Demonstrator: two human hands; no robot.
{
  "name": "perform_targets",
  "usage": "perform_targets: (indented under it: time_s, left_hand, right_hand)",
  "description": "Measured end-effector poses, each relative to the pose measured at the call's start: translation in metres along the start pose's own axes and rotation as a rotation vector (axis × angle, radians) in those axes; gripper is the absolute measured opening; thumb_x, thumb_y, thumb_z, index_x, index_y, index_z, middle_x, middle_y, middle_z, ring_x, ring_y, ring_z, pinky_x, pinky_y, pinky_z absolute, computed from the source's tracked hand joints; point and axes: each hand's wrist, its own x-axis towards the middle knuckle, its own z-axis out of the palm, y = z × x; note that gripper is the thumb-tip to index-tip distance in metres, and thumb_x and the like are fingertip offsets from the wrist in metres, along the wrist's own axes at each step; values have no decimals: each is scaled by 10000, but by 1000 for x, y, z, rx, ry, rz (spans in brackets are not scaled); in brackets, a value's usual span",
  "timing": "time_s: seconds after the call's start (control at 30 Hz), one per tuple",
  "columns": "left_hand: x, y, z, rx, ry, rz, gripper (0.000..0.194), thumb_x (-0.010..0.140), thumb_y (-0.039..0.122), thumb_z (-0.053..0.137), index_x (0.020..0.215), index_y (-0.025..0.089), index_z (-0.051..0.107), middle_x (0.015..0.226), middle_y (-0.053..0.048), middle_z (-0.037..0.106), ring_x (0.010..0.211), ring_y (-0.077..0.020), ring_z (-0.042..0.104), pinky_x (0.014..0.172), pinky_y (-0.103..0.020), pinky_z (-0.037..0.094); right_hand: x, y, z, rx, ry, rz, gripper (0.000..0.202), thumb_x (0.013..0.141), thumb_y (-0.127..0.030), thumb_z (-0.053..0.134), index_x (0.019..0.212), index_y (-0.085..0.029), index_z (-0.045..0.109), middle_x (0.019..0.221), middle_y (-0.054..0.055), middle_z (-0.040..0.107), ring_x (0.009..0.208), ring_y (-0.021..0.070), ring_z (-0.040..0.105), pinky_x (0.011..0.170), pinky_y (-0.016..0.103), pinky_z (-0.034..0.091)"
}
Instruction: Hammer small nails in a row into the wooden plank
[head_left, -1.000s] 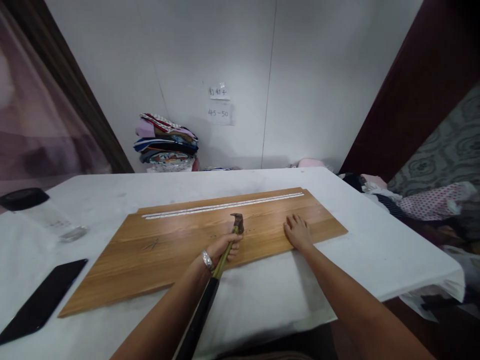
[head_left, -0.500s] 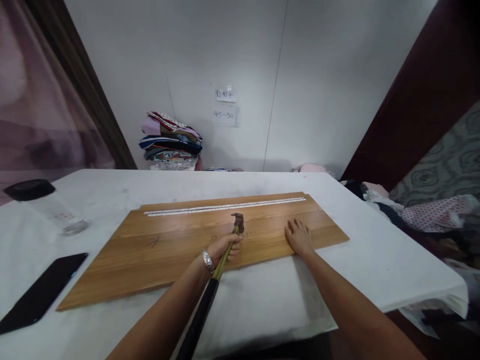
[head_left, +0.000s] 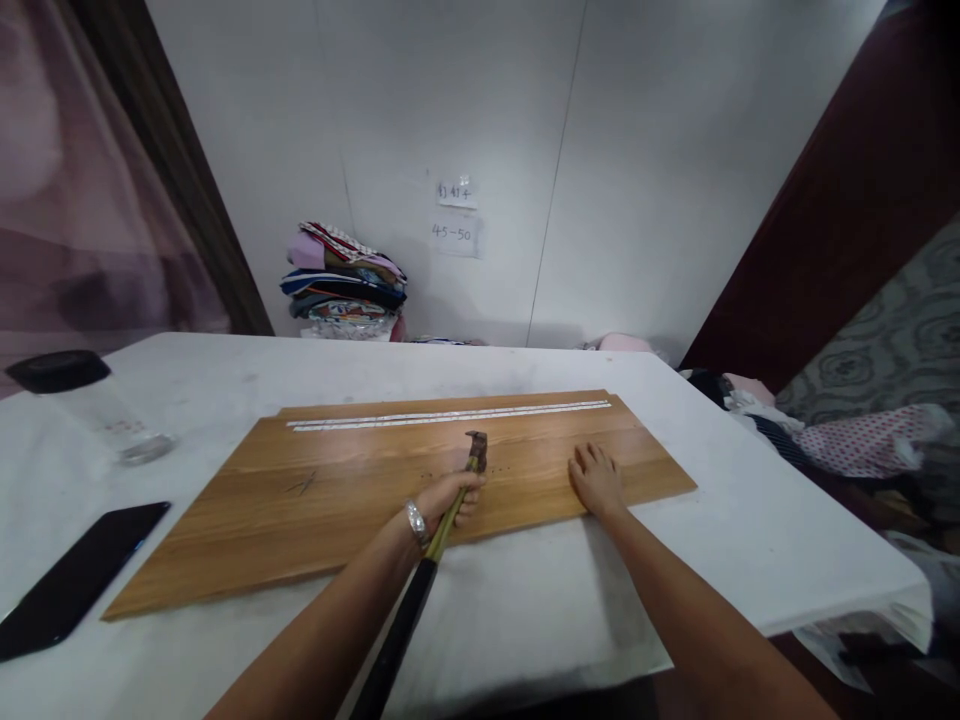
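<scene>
A white wall (head_left: 637, 180) stands behind the board (head_left: 352, 500), and a white-topped table (head_left: 712, 560) lies under it. A pink and brown curtain (head_left: 75, 200) hangs beyond the board's left end. The board itself, wood-grained, lies flat on the table, its near edge toward the person. A stack of folded clothes (head_left: 345, 280) rises behind the board, left of its middle.

The hammer (head_left: 431, 563) slants over the board's near edge, its head above the middle and its black grip toward the person; whether the head touches the wood is hard to tell from this angle. The phone (head_left: 82, 575) lies left of the board, by its near corner, and a clear jar (head_left: 105, 415) with a black lid is farther back on that side.

The left hand (head_left: 448, 498) is over the board's middle, fingers closed round the hammer's handle just below the head. The right hand (head_left: 598, 482) lies palm down on the board's right part, fingers slightly spread, gripping nothing.

Two pale strips (head_left: 450, 415) run along the board's far edge. Two paper notes (head_left: 457, 235) are on the wall behind the board, one above the other. A bracelet (head_left: 415, 522) circles the left wrist, over the board. A few thin nails (head_left: 304, 484) lie on the board's left part. Small dark specks (head_left: 508, 468) dot its middle, near the hammer's head.
</scene>
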Motion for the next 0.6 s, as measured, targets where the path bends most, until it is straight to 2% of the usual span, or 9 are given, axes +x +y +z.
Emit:
perform_targets:
  time_s: [0.17, 0.27, 0.4, 0.5, 0.6]
  left_hand:
    - [-4, 2, 5, -4, 9, 32, 421, 773, 377, 735, 687, 226, 351, 523, 113, 298, 432, -40, 192, 454, -202, 116]
    - [-7, 4, 11, 11, 54, 0, 402, 774, 360, 713, 681, 226, 345, 514, 114, 305, 430, -43, 190, 459, -198, 110]
    - [-12, 8, 16, 12, 50, -27, 389, 804, 335, 694, 681, 226, 341, 502, 113, 297, 423, -38, 176, 459, -198, 97]
    - [-15, 11, 19, -10, 67, -8, 303, 866, 261, 598, 674, 214, 368, 491, 100, 305, 418, -41, 186, 458, -193, 98]
    - [-17, 12, 21, -3, 109, -49, 328, 906, 209, 507, 623, 208, 341, 472, 85, 292, 405, -45, 194, 453, -197, 94]
  right_hand:
    - [1, 2, 5, 26, 29, -3, 464, 1011, -387, 365, 1369, -235, 618, 1547, 147, 526, 1456, 321, 442, 1170, 495, 308]
    - [1, 2, 6, 37, 45, -7, 463, 1006, -385, 378, 1365, -233, 627, 1536, 155, 537, 1448, 335, 452, 1164, 507, 316]
    - [0, 1, 4, 44, 57, -13, 445, 1000, -378, 387, 1351, -272, 639, 1522, 135, 558, 1437, 341, 467, 1153, 509, 334]
    - [0, 2, 5, 45, 60, -24, 431, 1000, -376, 391, 1354, -325, 630, 1515, 97, 572, 1431, 330, 476, 1150, 508, 337]
    - [1, 3, 7, 34, 78, -23, 426, 998, -386, 397, 1355, -350, 627, 1508, 78, 582, 1430, 334, 477, 1149, 509, 341]
